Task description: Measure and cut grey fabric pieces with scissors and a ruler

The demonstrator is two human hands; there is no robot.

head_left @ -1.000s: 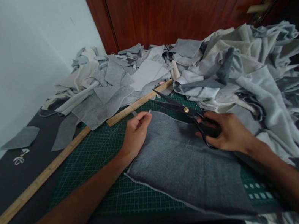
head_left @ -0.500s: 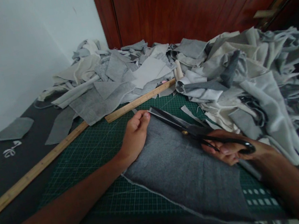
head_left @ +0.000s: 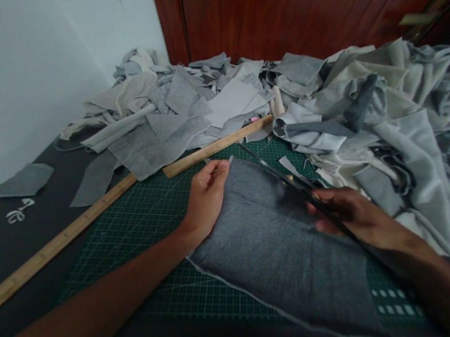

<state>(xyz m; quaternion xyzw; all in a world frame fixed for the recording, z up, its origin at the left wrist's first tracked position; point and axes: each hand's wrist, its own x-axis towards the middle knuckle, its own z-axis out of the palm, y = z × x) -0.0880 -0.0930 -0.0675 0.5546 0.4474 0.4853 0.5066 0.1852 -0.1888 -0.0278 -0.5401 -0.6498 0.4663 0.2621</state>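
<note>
A dark grey piece of fabric [head_left: 273, 241] lies over the green cutting mat [head_left: 148, 228]. My left hand [head_left: 207, 195] is closed, pinching the fabric's upper left corner between thumb and fingers; a small light strip pokes out at the fingertips. In my right hand [head_left: 347, 216] is a pair of black scissors [head_left: 323, 209], turned edge-on and slightly blurred. Their blades point up and to the left, over the fabric's far edge, with the tips beyond it near a wooden ruler [head_left: 216, 146].
Grey and white fabric scraps [head_left: 185, 91] are heaped along the back, with a larger pile [head_left: 412, 141] on the right. Another length of wooden ruler [head_left: 56, 247] runs down the left. A loose grey scrap [head_left: 20, 181] and a white cord [head_left: 19, 212] lie at far left.
The scissors have rolled edge-on, and their tips have moved away from the left fingertips, up and to the right. My left hand keeps its pinch on the fabric. The view has shifted slightly.
</note>
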